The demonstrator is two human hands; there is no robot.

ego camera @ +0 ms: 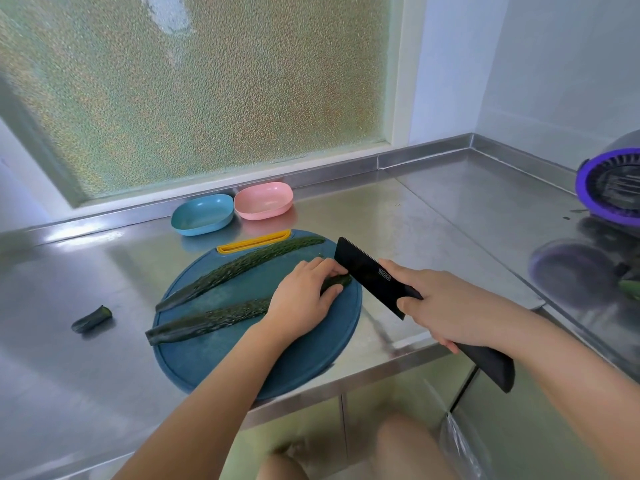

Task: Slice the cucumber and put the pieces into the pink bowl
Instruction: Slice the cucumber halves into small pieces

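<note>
Shiny metal counter [433,220] holds a round blue board [214,358]. On it, the left hand [304,292] curls over the near cucumber half [207,322]. The right hand [446,306] grips a black knife [363,268] just beside those fingers. The pink bowl [263,200] sits behind the board.

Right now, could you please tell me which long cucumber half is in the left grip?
The nearer dark green cucumber half; the left grip holds its right end, while the farther half lies untouched.
</note>
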